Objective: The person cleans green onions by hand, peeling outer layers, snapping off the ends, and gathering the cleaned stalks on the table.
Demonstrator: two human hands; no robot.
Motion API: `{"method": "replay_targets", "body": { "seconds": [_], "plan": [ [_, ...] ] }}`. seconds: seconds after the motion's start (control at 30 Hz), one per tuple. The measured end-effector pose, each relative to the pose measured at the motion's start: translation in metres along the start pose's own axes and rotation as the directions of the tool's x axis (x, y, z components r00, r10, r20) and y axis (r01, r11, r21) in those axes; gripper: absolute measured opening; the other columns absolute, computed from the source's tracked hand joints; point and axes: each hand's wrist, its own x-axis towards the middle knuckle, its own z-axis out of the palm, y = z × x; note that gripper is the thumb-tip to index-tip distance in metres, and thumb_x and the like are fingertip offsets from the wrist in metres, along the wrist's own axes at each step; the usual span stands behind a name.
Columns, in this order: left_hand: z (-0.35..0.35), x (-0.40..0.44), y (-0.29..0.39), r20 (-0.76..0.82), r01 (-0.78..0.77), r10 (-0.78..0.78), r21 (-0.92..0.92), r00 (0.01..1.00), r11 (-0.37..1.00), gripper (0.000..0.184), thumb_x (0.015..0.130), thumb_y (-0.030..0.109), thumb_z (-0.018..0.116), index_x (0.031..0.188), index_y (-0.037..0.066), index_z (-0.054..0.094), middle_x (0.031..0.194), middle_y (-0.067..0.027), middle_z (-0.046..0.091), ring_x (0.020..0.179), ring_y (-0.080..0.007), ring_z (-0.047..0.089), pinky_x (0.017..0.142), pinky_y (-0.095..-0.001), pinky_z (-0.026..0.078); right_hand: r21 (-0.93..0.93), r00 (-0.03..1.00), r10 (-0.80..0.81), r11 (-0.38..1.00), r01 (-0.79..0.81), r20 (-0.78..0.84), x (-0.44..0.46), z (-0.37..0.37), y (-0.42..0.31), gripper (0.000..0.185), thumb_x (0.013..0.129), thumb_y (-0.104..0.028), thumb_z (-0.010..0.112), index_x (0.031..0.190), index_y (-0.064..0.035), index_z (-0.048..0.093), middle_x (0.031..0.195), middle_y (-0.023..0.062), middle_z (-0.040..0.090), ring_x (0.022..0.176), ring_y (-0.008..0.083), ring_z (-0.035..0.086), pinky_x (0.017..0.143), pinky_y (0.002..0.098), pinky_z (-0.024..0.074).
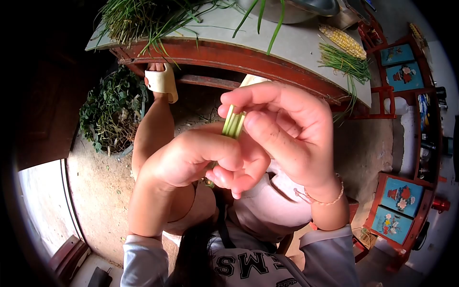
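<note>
My left hand (205,155) is closed around a small bunch of pale green stems (233,123), whose even ends stick up between thumb and fingers. The lower part of the bunch is mostly hidden by the palm. My right hand (291,129) curves over from the other side. Its thumb touches the stem ends and its index fingertip lies against their far side, so the ends sit between the two. A braided bracelet (327,196) circles the right wrist. Both hands are above my lap, in front of the table edge.
On the red-edged table (215,36) lie a big heap of long green chive-like leaves (131,21), a smaller green bunch (342,62), a corn cob (343,40) and a metal bowl (291,12). Leafy greens (112,110) stand on the floor at left. Painted cabinets (397,205) are at right.
</note>
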Motion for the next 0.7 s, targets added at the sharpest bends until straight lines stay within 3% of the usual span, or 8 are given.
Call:
{"method": "replay_targets", "body": {
  "seconds": [0.3, 0.37, 0.47, 0.53, 0.6, 0.67, 0.7],
  "plan": [
    [0.0, 0.001, 0.0, -0.005, -0.006, 0.006, -0.022, 1.0, 1.0, 0.024, 0.073, 0.018, 0.041, 0.073, -0.005, 0.048, 0.055, -0.0106, 0.05, 0.046, -0.0168, 0.048, 0.055, -0.0284, 0.048, -0.017, 1.0, -0.003, 1.0, 0.003, -0.014, 0.0, -0.002, 0.002, 0.017, 0.083, 0.001, 0.046, 0.095, 0.0094, 0.055, 0.087, 0.0127, 0.057, 0.075, 0.0132, 0.055, 0.066, 0.0224, 0.0447],
    [0.0, 0.002, -0.001, -0.005, -0.008, 0.008, -0.022, 1.0, 1.0, 0.024, 0.074, 0.018, 0.041, 0.072, -0.004, 0.048, 0.055, -0.0103, 0.05, 0.046, -0.0163, 0.048, 0.055, -0.0283, 0.048, -0.122, 0.997, -0.068, 0.99, 0.07, 0.02, 0.001, -0.004, 0.003, 0.017, 0.083, 0.0, 0.047, 0.096, 0.0092, 0.055, 0.086, 0.0119, 0.058, 0.074, 0.0128, 0.055, 0.065, 0.0219, 0.0443],
    [0.0, 0.002, 0.0, -0.018, -0.014, 0.013, -0.033, 1.0, 0.999, 0.025, 0.075, 0.019, 0.041, 0.07, -0.004, 0.049, 0.055, -0.0099, 0.05, 0.045, -0.0155, 0.048, 0.056, -0.0281, 0.048, -0.132, 0.998, -0.05, 0.99, 0.056, 0.049, 0.001, -0.005, 0.003, 0.018, 0.083, -0.001, 0.048, 0.098, 0.0081, 0.055, 0.087, 0.0115, 0.058, 0.074, 0.0123, 0.055, 0.065, 0.0214, 0.0447],
    [0.0, 0.002, 0.003, -0.053, -0.034, 0.031, -0.054, 0.998, 0.998, 0.025, 0.076, 0.019, 0.041, 0.068, -0.003, 0.05, 0.055, -0.0096, 0.05, 0.045, -0.015, 0.048, 0.056, -0.028, 0.048, -0.001, 0.995, 0.055, 0.998, -0.055, -0.082, -0.001, 0.001, 0.002, 0.019, 0.084, -0.002, 0.048, 0.099, 0.0074, 0.054, 0.089, 0.0112, 0.058, 0.078, 0.0117, 0.054, 0.068, 0.0216, 0.0445],
    [-0.001, 0.004, 0.005, -0.098, -0.149, 0.136, -0.148, 0.986, 0.978, 0.026, 0.077, 0.019, 0.041, 0.067, -0.003, 0.05, 0.055, -0.0093, 0.05, 0.045, -0.0145, 0.047, 0.056, -0.0279, 0.048, 0.04, 0.979, 0.088, 0.996, -0.083, -0.182, 0.0, 0.001, 0.004, 0.021, 0.086, -0.008, 0.047, 0.101, 0.006, 0.053, 0.088, 0.0092, 0.058, 0.078, 0.0106, 0.054, 0.068, 0.0215, 0.0446],
    [-0.014, 0.01, 0.002, -0.027, -0.417, 0.428, -0.282, 0.904, 0.864, 0.034, 0.086, 0.023, 0.031, 0.099, -0.005, 0.045, 0.06, -0.0087, 0.048, 0.049, -0.0224, 0.052, 0.067, -0.0399, 0.052, 0.026, 0.953, 0.08, 0.997, -0.076, -0.292, 0.002, -0.002, 0.007, 0.026, 0.089, -0.018, 0.045, 0.102, 0.0035, 0.051, 0.086, 0.0053, 0.057, 0.078, 0.0088, 0.056, 0.066, 0.0211, 0.0449],
    [-0.013, 0.007, 0.007, -0.126, -0.459, 0.447, -0.381, 0.886, 0.803, 0.032, 0.087, 0.021, 0.031, 0.102, -0.005, 0.044, 0.069, -0.0098, 0.051, 0.062, -0.0228, 0.053, 0.072, -0.0409, 0.05, 0.137, 0.953, 0.197, 0.976, -0.168, -0.23, 0.001, -0.003, 0.005, 0.03, 0.091, -0.024, 0.041, 0.102, 0.0019, 0.052, 0.095, 0.0032, 0.056, 0.089, 0.0069, 0.048, 0.077, 0.0225, 0.0396]
  ]
}}
